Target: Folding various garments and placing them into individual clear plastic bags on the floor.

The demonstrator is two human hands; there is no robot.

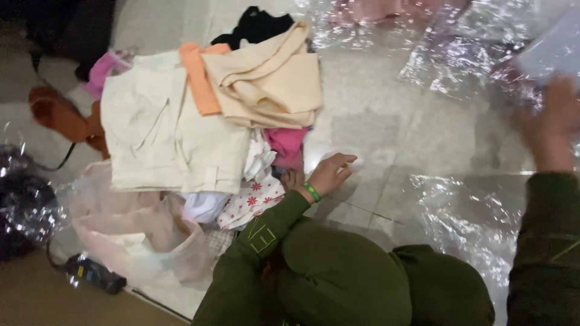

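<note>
Here, left hand (331, 173) beside clothes pile (199, 115)

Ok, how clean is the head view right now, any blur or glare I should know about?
Head view: the right hand is smeared by motion blur at the right edge, so what it holds is unclear; the clear plastic sheeting throws bright glare over the tiled floor; the left hand and the pile of folded clothes are reasonably sharp; the left corners are dark.
</note>
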